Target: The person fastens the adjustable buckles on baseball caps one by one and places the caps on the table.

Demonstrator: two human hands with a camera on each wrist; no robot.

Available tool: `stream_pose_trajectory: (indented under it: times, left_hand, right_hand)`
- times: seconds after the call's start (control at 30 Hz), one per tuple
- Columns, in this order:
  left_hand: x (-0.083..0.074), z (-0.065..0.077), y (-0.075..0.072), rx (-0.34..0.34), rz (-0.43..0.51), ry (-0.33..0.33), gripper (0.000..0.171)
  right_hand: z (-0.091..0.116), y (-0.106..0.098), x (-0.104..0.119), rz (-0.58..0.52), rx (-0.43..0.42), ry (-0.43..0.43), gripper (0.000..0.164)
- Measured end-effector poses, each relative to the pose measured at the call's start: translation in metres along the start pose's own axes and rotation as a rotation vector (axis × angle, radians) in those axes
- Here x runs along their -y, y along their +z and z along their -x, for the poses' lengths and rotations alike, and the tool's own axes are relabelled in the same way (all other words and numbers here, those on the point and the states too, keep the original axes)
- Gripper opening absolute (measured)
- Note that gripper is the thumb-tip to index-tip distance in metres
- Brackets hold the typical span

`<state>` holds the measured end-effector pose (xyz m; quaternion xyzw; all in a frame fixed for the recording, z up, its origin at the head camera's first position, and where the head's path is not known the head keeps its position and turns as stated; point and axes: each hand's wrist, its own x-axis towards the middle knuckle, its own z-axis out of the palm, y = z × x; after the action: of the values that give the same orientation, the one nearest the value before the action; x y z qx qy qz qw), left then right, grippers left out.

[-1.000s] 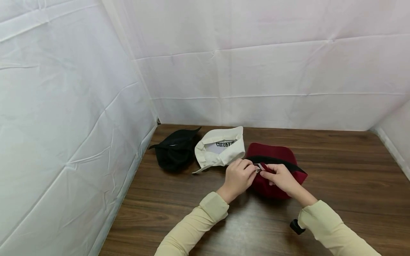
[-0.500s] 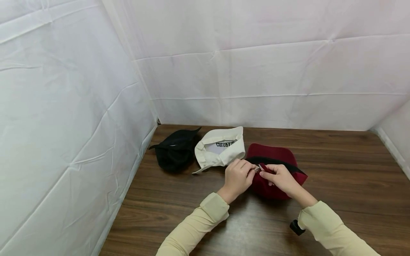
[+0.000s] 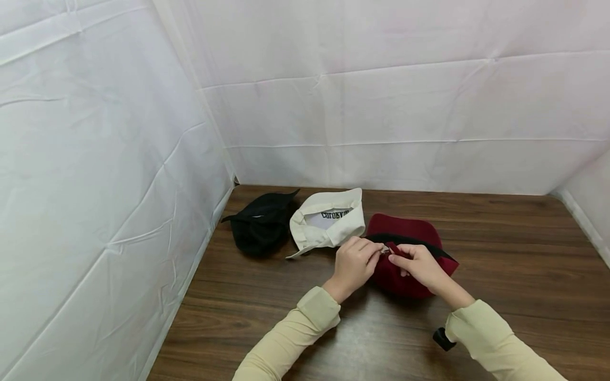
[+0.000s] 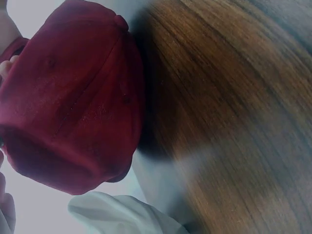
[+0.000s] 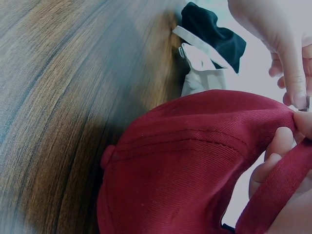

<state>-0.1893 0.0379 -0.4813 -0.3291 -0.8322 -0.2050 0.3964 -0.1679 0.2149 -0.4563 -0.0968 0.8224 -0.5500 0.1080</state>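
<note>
A dark red baseball cap lies under both hands, its black inner band showing in the head view and its crown turned down toward the wood. My left hand pinches the small metal buckle at the cap's back. From the right, my right hand pinches the red adjustment strap, which crosses the palm in the right wrist view. The fingertips of both hands are close together at the buckle. In the left wrist view the crown covers most of the fingers.
Left of the red cap lies a white cap with dark lettering inside, its strap end jutting toward me. Beside it is a black cap. A small black object shows by the right sleeve. White sheeting encloses the wooden table.
Both hands stay at the buckle with only small finger shifts; the metal and strap end between the fingertips have turned slightly. The caps lie almost where they were.
</note>
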Motion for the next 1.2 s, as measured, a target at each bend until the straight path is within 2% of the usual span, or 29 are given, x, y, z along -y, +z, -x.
stream_pose_trajectory:
  times: [0.1, 0.2, 0.57, 0.7, 0.93, 1.07, 1.2]
  left_hand:
    - [-0.001, -0.001, -0.001, 0.019, 0.049, 0.024, 0.015]
    - [-0.003, -0.001, -0.002, 0.040, 0.102, 0.017, 0.016]
    - [-0.012, -0.005, -0.004, 0.149, 0.328, -0.181, 0.015]
    - [-0.013, -0.007, -0.003, 0.223, 0.486, -0.313, 0.016]
    - [-0.011, -0.011, -0.004, 0.345, 0.837, -0.631, 0.019]
    - [-0.011, -0.012, -0.003, 0.359, 0.992, -0.763, 0.020]
    - [-0.015, -0.017, -0.011, 0.339, 1.097, -0.833, 0.021]
  right_hand:
    - [0.001, -0.001, -0.001, -0.015, -0.001, 0.003, 0.023]
    - [0.001, -0.002, -0.002, -0.020, 0.001, -0.002, 0.024]
    - [0.001, -0.003, -0.002, -0.034, -0.011, -0.005, 0.023]
    - [0.001, -0.003, -0.002, -0.039, -0.016, 0.000, 0.023]
    - [0.003, -0.004, 0.000, -0.049, -0.006, -0.017, 0.029]
    - [0.005, -0.007, 0.003, -0.035, 0.007, -0.030, 0.033]
    - [0.007, -0.010, 0.008, -0.033, 0.033, -0.042, 0.019]
